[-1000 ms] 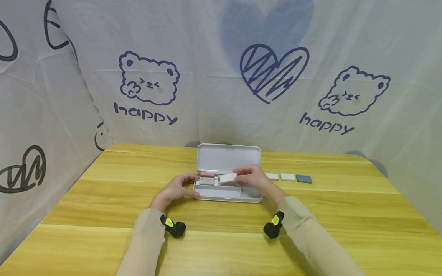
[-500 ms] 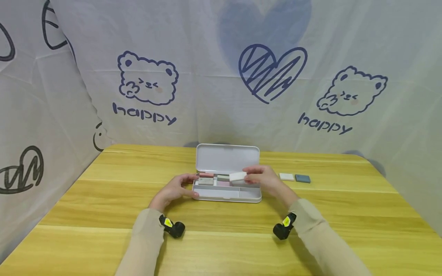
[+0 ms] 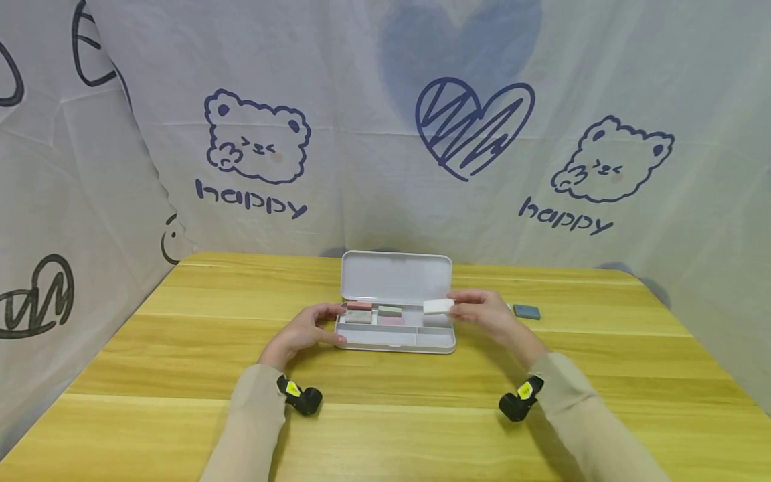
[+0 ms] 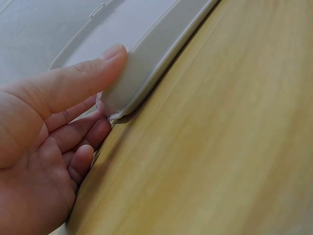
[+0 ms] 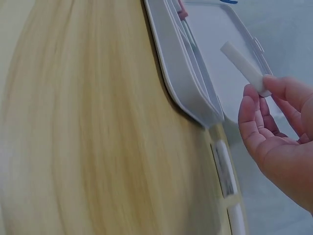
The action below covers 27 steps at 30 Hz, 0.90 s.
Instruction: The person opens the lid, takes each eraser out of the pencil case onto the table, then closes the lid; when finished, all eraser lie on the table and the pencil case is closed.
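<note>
A white block (image 3: 438,306) is held in the air above the back right part of an open pencil case (image 3: 373,347), tilted in the right wrist view and apart from the case. The right hand (image 3: 484,312) pinches it by one end between thumb and fingertips, the remaining fingers loosely bent. The left hand (image 3: 302,331) grips the left end of the case, its thumb pressed on the front wall and its fingers bent around the corner.

Inside the case, toward the back left, a reddish block (image 3: 359,305) lies behind a grey block (image 3: 359,316). Right of these, a greenish-grey block (image 3: 389,311) lies behind a pale pink block (image 3: 392,321). A long compartment and a shorter one run along the front. The lid (image 3: 395,278) stands raised at the back.

The case sits on a wood-grain desk (image 3: 385,435). To its right lies a blue-grey block (image 3: 527,312), with another pale block beside it mostly hidden by the right hand. Both forearms wear beige sleeves (image 3: 578,402), each wrist with a small black camera (image 3: 308,401). Behind the desk hangs a pale cloth (image 3: 361,181) printed with bears, hearts and the word "happy".
</note>
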Tool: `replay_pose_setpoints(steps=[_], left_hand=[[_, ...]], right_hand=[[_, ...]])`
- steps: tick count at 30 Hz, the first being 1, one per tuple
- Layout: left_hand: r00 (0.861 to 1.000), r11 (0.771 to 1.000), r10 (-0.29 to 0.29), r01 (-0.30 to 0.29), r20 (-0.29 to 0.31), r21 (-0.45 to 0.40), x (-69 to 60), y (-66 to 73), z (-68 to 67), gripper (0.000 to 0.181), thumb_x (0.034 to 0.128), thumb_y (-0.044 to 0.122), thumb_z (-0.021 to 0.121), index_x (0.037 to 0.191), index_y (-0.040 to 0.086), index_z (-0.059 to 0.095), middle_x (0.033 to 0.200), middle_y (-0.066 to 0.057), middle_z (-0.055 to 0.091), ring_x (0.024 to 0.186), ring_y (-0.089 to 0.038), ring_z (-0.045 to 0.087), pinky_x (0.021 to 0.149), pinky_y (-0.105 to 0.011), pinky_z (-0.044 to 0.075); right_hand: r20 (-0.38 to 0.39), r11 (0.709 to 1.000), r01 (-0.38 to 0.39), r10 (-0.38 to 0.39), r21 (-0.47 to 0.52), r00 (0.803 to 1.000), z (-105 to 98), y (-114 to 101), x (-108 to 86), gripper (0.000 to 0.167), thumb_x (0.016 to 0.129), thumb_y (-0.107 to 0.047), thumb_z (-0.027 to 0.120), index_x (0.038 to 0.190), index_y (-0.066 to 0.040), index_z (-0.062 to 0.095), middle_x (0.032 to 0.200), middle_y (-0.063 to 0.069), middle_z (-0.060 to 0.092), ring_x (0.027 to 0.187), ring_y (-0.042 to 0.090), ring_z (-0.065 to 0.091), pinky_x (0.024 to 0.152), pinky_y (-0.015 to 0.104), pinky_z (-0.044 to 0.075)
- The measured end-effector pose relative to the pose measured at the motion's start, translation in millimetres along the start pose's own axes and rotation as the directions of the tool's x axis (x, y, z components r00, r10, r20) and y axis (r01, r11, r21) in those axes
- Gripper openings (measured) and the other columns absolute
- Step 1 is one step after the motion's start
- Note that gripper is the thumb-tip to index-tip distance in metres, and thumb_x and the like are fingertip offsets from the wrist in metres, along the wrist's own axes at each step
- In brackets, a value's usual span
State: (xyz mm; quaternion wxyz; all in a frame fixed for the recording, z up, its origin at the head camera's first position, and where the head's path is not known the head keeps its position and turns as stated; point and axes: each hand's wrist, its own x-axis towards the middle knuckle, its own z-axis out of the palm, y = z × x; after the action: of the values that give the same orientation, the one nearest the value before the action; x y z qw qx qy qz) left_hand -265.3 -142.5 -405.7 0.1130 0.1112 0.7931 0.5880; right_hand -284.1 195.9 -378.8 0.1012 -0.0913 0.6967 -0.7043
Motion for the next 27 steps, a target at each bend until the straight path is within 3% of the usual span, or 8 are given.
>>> replay_pose_setpoints(steps=[5, 11, 15, 18, 22, 27], left_hand=[[1.000, 1.000, 0.006, -0.006, 0.002, 0.021, 1.1, -1.5, -0.9, 0.062, 0.0644, 0.005, 0.078, 0.120, -0.001, 0.052, 0.121, -0.017, 0.048, 0.106, -0.029, 0.041, 0.095, -0.044, 0.029], [1.000, 1.000, -0.004, 0.004, 0.002, 0.023, 2.0, -1.9, -0.6, 0.061, 0.0651, 0.004, 0.077, 0.120, -0.001, 0.051, 0.121, -0.017, 0.047, 0.107, -0.029, 0.040, 0.095, -0.043, 0.029], [1.000, 1.000, -0.004, 0.004, -0.002, 0.028, 1.5, -0.9, -0.2, 0.061, 0.0651, 0.004, 0.077, 0.120, -0.001, 0.051, 0.121, -0.016, 0.048, 0.106, -0.029, 0.040, 0.095, -0.043, 0.030], [1.000, 1.000, -0.002, 0.002, -0.003, 0.019, 1.2, -0.6, -0.2, 0.060, 0.0650, 0.002, 0.076, 0.119, -0.001, 0.052, 0.121, -0.016, 0.048, 0.106, -0.029, 0.041, 0.095, -0.043, 0.030], [1.000, 1.000, 0.000, 0.000, -0.003, 0.029, 1.4, -1.2, -0.5, 0.060, 0.0649, 0.003, 0.077, 0.120, -0.001, 0.052, 0.122, -0.016, 0.047, 0.107, -0.029, 0.040, 0.096, -0.043, 0.029], [1.000, 0.999, 0.001, 0.000, -0.009, 0.048, 1.6, -1.1, -0.8, 0.062, 0.0642, 0.006, 0.078, 0.120, 0.000, 0.052, 0.122, -0.016, 0.047, 0.108, -0.030, 0.040, 0.097, -0.043, 0.028]], right_hand=[[-0.007, 1.000, 0.011, -0.011, 0.002, 1.000, -11.9, 0.4, -4.8, 0.029, 0.081, 0.012, 0.053, 0.108, 0.021, 0.049, 0.081, 0.002, 0.063, 0.071, 0.012, 0.062, 0.069, 0.025, 0.050], [-0.022, 1.000, -0.006, 0.006, 0.002, 1.000, -21.4, -3.2, -12.1, 0.025, 0.081, 0.012, 0.053, 0.105, 0.018, 0.054, 0.080, 0.003, 0.063, 0.071, 0.012, 0.061, 0.069, 0.026, 0.050], [-0.029, 0.999, -0.025, 0.024, -0.031, 0.999, -26.8, -3.4, -15.3, 0.037, 0.082, 0.010, 0.054, 0.114, 0.024, 0.041, 0.083, 0.003, 0.062, 0.073, 0.012, 0.061, 0.070, 0.026, 0.049], [-0.031, 0.999, -0.036, 0.035, -0.039, 0.999, -31.3, -2.8, -17.1, 0.037, 0.082, 0.010, 0.053, 0.115, 0.024, 0.040, 0.085, 0.004, 0.062, 0.074, 0.013, 0.061, 0.072, 0.027, 0.049], [-0.034, 0.999, -0.036, 0.035, -0.022, 0.999, -36.9, -2.2, -19.6, 0.029, 0.081, 0.012, 0.053, 0.109, 0.022, 0.048, 0.083, 0.005, 0.062, 0.073, 0.015, 0.062, 0.071, 0.027, 0.050], [-0.035, 0.999, -0.047, 0.046, -0.012, 0.998, -41.7, -2.5, -21.4, 0.021, 0.080, 0.013, 0.053, 0.099, 0.011, 0.060, 0.081, 0.005, 0.063, 0.071, 0.014, 0.062, 0.067, 0.025, 0.050]])
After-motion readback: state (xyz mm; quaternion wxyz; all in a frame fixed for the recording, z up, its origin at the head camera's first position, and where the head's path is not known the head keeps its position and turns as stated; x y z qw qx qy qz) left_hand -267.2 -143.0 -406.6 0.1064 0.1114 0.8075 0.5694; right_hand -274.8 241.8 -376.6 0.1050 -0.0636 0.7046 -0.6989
